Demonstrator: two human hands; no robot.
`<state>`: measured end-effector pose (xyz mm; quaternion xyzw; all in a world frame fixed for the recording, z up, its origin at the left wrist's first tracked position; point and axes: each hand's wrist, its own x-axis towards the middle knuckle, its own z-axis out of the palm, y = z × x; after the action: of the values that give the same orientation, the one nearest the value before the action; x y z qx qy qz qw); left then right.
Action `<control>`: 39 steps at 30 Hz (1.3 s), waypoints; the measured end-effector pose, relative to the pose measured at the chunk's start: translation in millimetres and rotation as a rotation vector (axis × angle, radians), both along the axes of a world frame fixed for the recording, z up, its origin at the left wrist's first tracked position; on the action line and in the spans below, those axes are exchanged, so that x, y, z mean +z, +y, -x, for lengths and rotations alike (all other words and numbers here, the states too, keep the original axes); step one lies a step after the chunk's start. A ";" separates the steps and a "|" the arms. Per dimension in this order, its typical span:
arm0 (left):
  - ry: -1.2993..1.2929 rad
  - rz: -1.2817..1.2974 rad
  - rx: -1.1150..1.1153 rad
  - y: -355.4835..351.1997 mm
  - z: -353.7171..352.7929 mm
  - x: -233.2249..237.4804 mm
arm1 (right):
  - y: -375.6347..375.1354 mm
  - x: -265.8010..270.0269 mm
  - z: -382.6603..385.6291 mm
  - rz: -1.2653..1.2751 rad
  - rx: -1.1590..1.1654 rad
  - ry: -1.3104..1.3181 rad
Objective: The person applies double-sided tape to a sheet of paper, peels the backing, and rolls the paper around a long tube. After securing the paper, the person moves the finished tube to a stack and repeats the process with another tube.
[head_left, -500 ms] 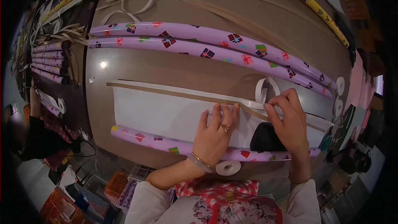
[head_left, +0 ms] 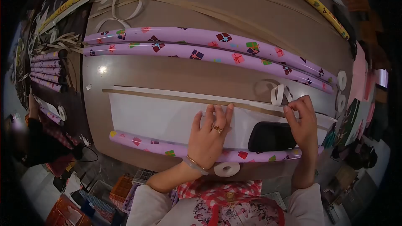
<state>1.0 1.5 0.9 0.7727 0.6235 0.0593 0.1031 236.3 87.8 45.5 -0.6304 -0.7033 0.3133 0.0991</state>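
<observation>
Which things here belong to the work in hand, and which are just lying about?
In hand: left hand flat on white paper sheet; right hand pinching curled white strip.
Lying about: black rectangular phone on the sheet; two purple patterned paper rolls; white tape ring.

Unrolled white paper sheet lies flat; its backing strip curls upward.

Brown table catches lamp glare; crates below; perhaps a window at right.

A gift-wrap workshop: purple wrapping-paper rolls lie across the brown desk, more rolls stacked at the left, loose paper strips piled at the far edge.
</observation>
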 end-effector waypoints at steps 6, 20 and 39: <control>0.032 0.000 -0.006 -0.7 -0.2 -1.8 | 2.6 3.7 -2.2 0.107 -0.147 0.016; 0.075 0.009 -0.037 -1.0 0.9 -2.1 | -26.9 5.9 14.4 -0.320 -0.003 0.042; 0.055 0.019 -0.002 1.8 -1.2 8.5 | -23.1 2.5 31.9 -0.317 0.058 0.061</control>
<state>2.3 3.2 9.4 0.7736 0.6259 0.0320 0.0935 204.4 64.7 48.0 -0.5764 -0.7586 0.2203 0.2092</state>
